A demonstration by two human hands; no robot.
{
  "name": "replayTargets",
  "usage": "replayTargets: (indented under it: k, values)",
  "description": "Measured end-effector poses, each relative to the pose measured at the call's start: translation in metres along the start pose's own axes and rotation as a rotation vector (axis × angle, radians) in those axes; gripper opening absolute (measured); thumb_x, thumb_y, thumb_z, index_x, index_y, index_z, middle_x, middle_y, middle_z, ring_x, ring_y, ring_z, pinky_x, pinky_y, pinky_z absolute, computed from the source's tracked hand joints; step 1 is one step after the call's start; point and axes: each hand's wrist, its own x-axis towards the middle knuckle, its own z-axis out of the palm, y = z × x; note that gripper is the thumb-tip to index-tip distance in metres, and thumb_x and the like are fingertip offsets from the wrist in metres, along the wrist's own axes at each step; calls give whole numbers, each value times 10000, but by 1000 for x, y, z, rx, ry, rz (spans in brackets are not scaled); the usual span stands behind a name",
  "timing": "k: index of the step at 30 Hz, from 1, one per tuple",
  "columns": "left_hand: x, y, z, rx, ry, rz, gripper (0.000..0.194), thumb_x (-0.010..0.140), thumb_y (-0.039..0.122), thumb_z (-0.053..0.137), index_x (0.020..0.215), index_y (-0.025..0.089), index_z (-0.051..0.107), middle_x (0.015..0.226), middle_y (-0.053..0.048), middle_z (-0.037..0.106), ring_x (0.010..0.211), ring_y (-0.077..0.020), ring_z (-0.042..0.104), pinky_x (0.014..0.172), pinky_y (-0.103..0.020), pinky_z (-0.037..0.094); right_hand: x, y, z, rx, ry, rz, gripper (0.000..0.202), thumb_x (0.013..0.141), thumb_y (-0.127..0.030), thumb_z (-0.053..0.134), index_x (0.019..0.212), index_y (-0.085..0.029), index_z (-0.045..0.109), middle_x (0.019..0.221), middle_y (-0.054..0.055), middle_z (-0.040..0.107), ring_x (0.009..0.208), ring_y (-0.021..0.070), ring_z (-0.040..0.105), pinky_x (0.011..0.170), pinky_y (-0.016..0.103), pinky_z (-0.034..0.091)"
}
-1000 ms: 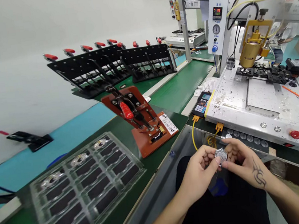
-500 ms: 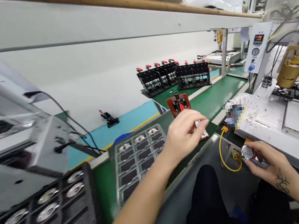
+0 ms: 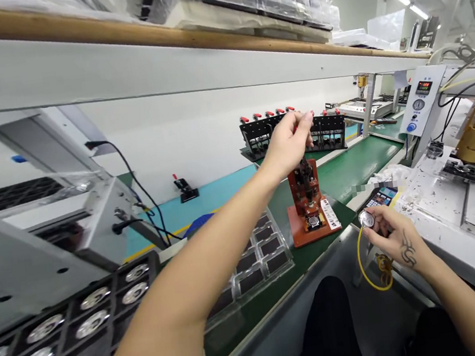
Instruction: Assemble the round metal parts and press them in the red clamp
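Holding a small round metal piece [image 3: 366, 219] by its edge, the right hand [image 3: 396, 236] shows, in the head view, thumb and fingertips closed on the rim with the pale, marked face left uncovered. The piece is held up in front of the handheld keypad [image 3: 380, 197] and above the yellow cable [image 3: 361, 261], well apart from the red-brown fixture [image 3: 298, 225] on the green bench [image 3: 258, 303]. I judge it light, stiff and rather slippery, since the bright metal looks smooth; its face could scratch or smear, so the rim is the place to pinch it.

The left hand [image 3: 288, 139] is raised over the fixture, fingers curled and seemingly closed round the top of the upright lever [image 3: 305, 169]; they hide most of the grip, so how firmly they hold is hard to say. The lever should feel stiff and turn on its pivot, best taken at its upper end. Below, another round piece [image 3: 314, 221] sits in the fixture's seat, beside a white label [image 3: 330, 214]. A clear compartment tray [image 3: 290, 252] lies just left of the fixture.
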Motion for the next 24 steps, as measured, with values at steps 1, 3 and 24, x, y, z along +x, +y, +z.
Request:
replayTargets:
  k: [1,3,24]
  values:
    - [5,-8,-9,6,3,-43,235,1095,410,555,996,202,598,863,-42,681,769,-167,676,740,-309,553,3,5,4,-13,-6,-6,304,967,-345,695,1234,-201,665,770,-15,606,633,151,551,587,288,484]
    - [-2,-28,-30,117,49,-122,237,1064,402,596,1144,179,615,1023,-100,724,902,-211,715,812,-347,577,4,16,10,-26,-19,-3,306,970,-353,686,1232,-199,661,750,-24,581,636,155,548,590,289,472]
    - [-177,-116,18,323,-502,-565,187,766,289,778,904,178,719,638,17,605,631,-195,590,623,-286,407,74,91,104,4,-242,-25,291,854,-290,728,1118,-176,685,825,-10,588,633,140,540,652,279,488]
